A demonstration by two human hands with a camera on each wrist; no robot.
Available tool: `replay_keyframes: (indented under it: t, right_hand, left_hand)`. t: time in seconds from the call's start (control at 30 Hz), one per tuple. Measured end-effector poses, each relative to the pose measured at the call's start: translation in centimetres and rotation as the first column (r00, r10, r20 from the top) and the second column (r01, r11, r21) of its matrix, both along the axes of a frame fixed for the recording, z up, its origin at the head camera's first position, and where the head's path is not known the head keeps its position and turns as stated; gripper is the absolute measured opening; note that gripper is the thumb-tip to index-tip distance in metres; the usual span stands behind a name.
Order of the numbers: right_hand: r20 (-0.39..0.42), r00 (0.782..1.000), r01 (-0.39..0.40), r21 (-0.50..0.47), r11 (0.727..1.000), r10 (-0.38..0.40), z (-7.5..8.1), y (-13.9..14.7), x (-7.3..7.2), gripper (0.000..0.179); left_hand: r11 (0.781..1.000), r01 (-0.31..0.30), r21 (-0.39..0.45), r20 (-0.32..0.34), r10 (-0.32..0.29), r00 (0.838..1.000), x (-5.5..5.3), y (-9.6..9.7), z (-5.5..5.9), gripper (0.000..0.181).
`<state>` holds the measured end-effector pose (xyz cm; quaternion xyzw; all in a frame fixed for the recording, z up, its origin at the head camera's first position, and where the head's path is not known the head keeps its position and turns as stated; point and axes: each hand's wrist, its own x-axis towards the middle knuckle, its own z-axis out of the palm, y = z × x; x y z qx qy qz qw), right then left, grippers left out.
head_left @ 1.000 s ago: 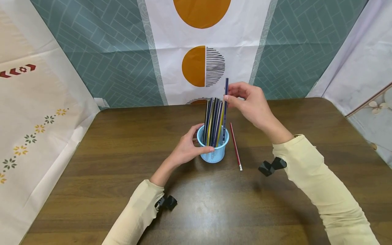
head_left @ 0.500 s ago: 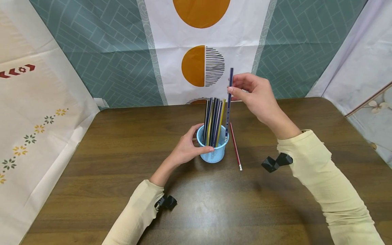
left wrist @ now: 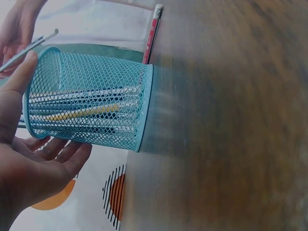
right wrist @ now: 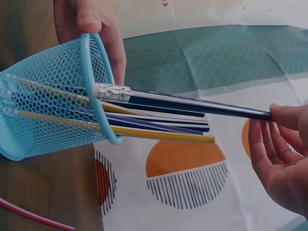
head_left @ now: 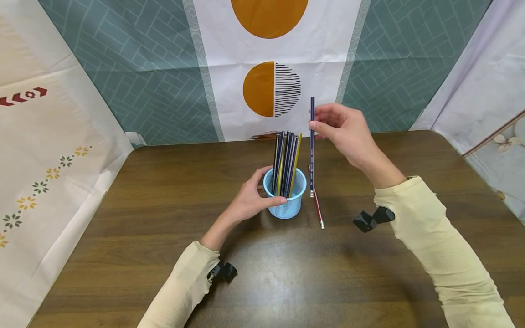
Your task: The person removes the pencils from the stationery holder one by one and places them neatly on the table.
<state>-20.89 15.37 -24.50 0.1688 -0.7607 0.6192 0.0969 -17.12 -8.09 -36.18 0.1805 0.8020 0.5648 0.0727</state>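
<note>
A light blue mesh pencil cup (head_left: 285, 208) stands on the table with several dark and yellow pencils (right wrist: 163, 134) in it. My left hand (head_left: 254, 197) grips the cup's left side, thumb across the front near the rim. Beside the cup, my right hand (head_left: 344, 131) pinches a dark blue striped pencil (head_left: 312, 155) upright by its upper part, its white eraser end down. That eraser end hangs just right of the cup, clear of the rim. On the table to the cup's right lies a red pencil (head_left: 317, 207), partly behind the held one in the head view.
The brown wooden table (head_left: 262, 273) reaches back to a patterned cloth (head_left: 164, 91) hanging behind it. More cloth hangs at the left (head_left: 53, 150) and right sides. A black wrist camera (head_left: 373, 218) sits at the right sleeve, another at the left.
My right hand has lifted the blue pencil out of the cup and moved it right, then slightly lower, beside the cup. The left hand and the cup have stayed in place.
</note>
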Motion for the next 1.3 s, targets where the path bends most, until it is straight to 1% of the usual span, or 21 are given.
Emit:
replay_keyframes:
  t: [0.07, 0.27, 0.47, 0.7, 0.9, 1.1, 1.3]
  right_hand:
    - [0.016, 1.000, -0.009, -0.007, 1.000, 0.009, -0.3, 0.2, -0.1, 0.020]
    - [0.064, 0.997, -0.042, -0.075, 0.996, 0.046, -1.4, 0.7, -0.5, 0.016]
    - [0.089, 0.996, -0.022, -0.041, 0.999, 0.025, -2.3, 1.2, -0.6, 0.018]
    - [0.115, 0.992, -0.041, -0.062, 0.997, 0.048, -3.3, 1.6, -0.6, 0.018]
    - [0.145, 0.988, -0.040, -0.034, 0.999, 0.044, -4.2, 2.0, -0.6, 0.022]
    - [0.183, 0.982, -0.040, -0.055, 0.998, 0.049, -5.3, 2.3, -0.9, 0.020]
    - [0.192, 0.981, -0.028, -0.003, 1.000, 0.028, -6.1, 2.7, -1.1, 0.026]
  left_hand:
    - [1.000, 0.004, 0.001, -0.001, -0.004, 1.000, 0.0, 0.0, 0.0, 0.085]
    - [1.000, 0.009, -0.005, -0.007, -0.010, 1.000, -0.1, 0.0, -0.1, 0.084]
    - [1.000, 0.011, -0.002, -0.005, -0.011, 1.000, -0.2, -0.1, -0.2, 0.084]
    - [1.000, 0.019, 0.006, 0.003, -0.019, 1.000, -0.1, -0.2, -0.1, 0.083]
    - [1.000, 0.016, -0.015, -0.009, -0.016, 1.000, -0.1, -0.1, -0.1, 0.083]
    - [1.000, 0.011, -0.021, -0.017, -0.011, 1.000, -0.1, -0.1, -0.1, 0.084]
    - [1.000, 0.010, -0.014, -0.025, -0.011, 1.000, -0.1, -0.1, -0.1, 0.084]
